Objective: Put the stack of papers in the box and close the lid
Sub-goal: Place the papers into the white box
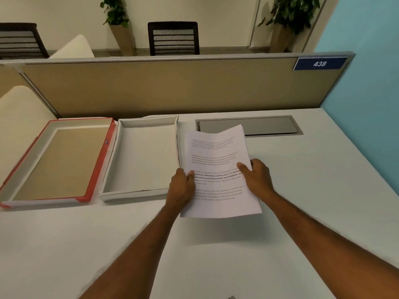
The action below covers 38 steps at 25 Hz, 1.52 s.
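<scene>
A pale office desk (302,190) runs to a tan partition. At its far-left edge lies the red-trimmed lid (58,162), upturned; beside it the empty white box (121,169). Left hand (181,186) and right hand (257,175) pinch the stack of papers (218,152), lifted just right of the box. Nothing is boxed yet; the lid still waits.

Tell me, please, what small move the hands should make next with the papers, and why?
Probably carry the stack of papers leftward over the open box. Both the left hand and right hand already grip it just right of the box, which sits empty, with the lid lying beside it.
</scene>
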### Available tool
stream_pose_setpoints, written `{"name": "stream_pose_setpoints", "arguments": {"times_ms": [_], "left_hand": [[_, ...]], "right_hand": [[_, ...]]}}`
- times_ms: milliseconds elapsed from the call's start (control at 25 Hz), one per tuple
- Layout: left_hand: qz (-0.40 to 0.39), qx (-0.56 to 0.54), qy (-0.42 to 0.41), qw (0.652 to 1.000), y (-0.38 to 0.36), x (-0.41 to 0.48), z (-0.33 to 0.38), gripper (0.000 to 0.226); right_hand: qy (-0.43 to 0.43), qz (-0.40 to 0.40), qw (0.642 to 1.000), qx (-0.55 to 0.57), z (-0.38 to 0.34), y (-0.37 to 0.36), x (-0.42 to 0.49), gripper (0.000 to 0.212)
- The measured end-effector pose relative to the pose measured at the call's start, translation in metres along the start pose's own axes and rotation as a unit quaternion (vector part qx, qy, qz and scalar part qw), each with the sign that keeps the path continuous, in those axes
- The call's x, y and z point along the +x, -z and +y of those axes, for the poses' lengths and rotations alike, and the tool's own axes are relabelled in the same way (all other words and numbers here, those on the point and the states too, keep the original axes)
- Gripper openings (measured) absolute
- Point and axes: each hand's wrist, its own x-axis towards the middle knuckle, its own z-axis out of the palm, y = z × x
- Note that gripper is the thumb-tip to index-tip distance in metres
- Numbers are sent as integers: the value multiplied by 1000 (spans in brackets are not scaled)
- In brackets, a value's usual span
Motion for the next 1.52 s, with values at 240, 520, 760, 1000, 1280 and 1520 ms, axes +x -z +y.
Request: {"name": "stream_pose_setpoints", "arguments": {"times_ms": [240, 520, 760, 1000, 1280, 1520], "left_hand": [[42, 41, -2, 998, 76, 43, -22, 25], [64, 72, 18, 995, 155, 104, -64, 24], [26, 109, 75, 991, 179, 141, -102, 41], [-12, 98, 113, 989, 182, 161, -126, 39], [-20, 43, 171, 984, 165, 159, -140, 40], [48, 24, 199, 979, 154, 160, -139, 37]], "right_hand": [[23, -16, 999, 23, -68, -64, 20, 31], [28, -54, 998, 27, -135, -157, 48, 37], [11, -112, 993, -16, -150, -217, 67, 26], [-23, -160, 985, -61, -144, -257, 78, 27], [-48, -159, 983, -80, -131, -271, 85, 25], [-47, -135, 986, -83, -124, -274, 82, 29]]}}
